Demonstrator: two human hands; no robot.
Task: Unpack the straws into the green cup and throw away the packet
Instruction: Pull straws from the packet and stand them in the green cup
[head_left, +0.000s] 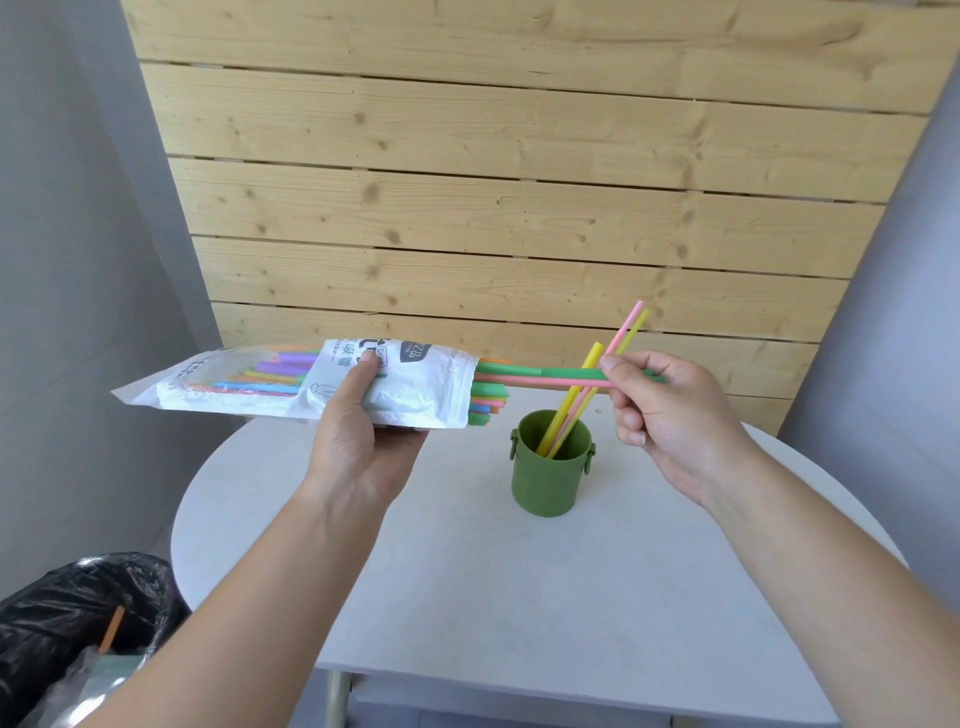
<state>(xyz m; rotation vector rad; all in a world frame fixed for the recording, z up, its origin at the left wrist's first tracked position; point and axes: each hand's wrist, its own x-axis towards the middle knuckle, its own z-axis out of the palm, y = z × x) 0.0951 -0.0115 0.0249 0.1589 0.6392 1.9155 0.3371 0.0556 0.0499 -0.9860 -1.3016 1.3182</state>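
Head view: left hand (358, 452) grips packet (415, 384) above-left of cup (550, 478); right hand (670, 410) pinches two straws (550, 374), half-drawn, above cup. Next, probably pull clear and tip them upright into cup.

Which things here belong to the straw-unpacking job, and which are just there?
Job:
packet, held in the left hand
straws, pinched by the right hand
green cup, holding three straws
bin

Just there:
white table
wooden wall
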